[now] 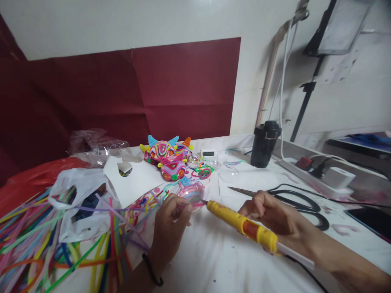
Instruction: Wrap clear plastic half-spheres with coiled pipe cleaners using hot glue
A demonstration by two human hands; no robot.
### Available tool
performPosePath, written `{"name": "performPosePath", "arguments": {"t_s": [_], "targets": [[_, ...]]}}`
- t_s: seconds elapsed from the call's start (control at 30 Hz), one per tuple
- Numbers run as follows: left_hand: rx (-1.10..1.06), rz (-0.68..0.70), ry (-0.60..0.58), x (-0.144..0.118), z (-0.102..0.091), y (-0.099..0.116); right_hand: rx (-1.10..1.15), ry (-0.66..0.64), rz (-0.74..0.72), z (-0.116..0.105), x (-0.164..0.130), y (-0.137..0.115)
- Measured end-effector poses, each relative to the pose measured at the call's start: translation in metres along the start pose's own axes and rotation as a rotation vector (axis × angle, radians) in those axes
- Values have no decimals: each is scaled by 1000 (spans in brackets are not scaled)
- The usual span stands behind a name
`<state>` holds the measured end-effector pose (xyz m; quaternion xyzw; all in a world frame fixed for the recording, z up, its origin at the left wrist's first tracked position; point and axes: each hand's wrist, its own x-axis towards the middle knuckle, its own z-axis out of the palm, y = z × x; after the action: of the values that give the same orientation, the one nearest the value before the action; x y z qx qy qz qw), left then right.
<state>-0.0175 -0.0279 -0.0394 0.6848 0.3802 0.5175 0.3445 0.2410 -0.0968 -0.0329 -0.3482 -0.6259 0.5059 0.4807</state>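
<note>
My left hand (pixel 172 221) pinches the edge of a clear plastic dome (pixel 192 192) with pink and pale bands of pipe cleaner on it. In my right hand (pixel 271 215) is a yellow glue gun (pixel 235 219), a white glue stick (pixel 295 255) coming out of its back end. Its nozzle points left, at the dome's right edge; whether the two touch I cannot tell. Just behind my right hand are scissors (pixel 241 191) with black handles, partly covered by the fingers. Beyond the dome sit colourful animal heads (pixel 165 151) with blue and orange horns.
Pipe cleaners (pixel 33 240) and a white plastic bag (pixel 81 203) crowd the left. Clear domes (pixel 229 174) and a small digital display (pixel 208 154) lie farther back. A black cup (pixel 265 144), a power strip (pixel 317 179) and a phone (pixel 371 221) are at right.
</note>
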Motion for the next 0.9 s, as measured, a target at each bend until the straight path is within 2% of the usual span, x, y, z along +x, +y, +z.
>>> {"name": "performPosePath", "arguments": {"t_s": [0.33, 0.9], "targets": [[-8, 2, -26, 0, 1, 1, -11, -78, 10, 6, -5, -10], [-21, -5, -34, -1, 1, 0, -32, -102, 31, 12, -5, -24]]}}
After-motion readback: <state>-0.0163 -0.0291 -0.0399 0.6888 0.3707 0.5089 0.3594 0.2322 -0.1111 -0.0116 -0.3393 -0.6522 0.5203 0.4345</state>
